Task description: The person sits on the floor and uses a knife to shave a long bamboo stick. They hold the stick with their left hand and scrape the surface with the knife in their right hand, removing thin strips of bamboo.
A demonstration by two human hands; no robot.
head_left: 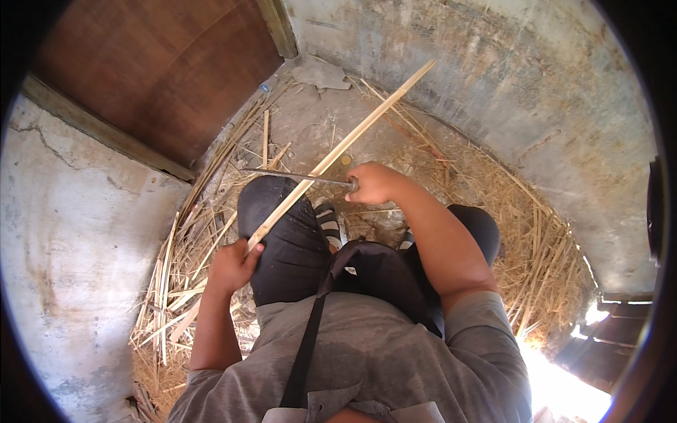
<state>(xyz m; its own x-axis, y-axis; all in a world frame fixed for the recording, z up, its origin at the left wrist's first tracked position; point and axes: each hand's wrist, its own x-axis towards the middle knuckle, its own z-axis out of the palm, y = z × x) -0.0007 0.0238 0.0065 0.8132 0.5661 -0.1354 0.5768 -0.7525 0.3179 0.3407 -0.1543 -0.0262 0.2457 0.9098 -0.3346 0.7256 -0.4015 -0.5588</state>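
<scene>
A long, pale strip of wood or bamboo [360,130] slants from my left knee up toward the far right. Its near end is gripped by my left hand [234,266], thumb pressed along the side. My right hand [372,185] is closed round the handle of a knife [300,175] with a long, thin, dark blade. The blade points left and crosses the strip just beyond my left knee, apparently touching it. Which of the two lies on top at the crossing is hard to make out.
Split strips [166,282] lie heaped along the left wall, and shavings [522,261] cover the ground at right. A flat stone [321,72] sits in the far corner. A brown door panel [162,70] and a stained wall [486,63] enclose the space. A black bag [370,271] rests on my lap.
</scene>
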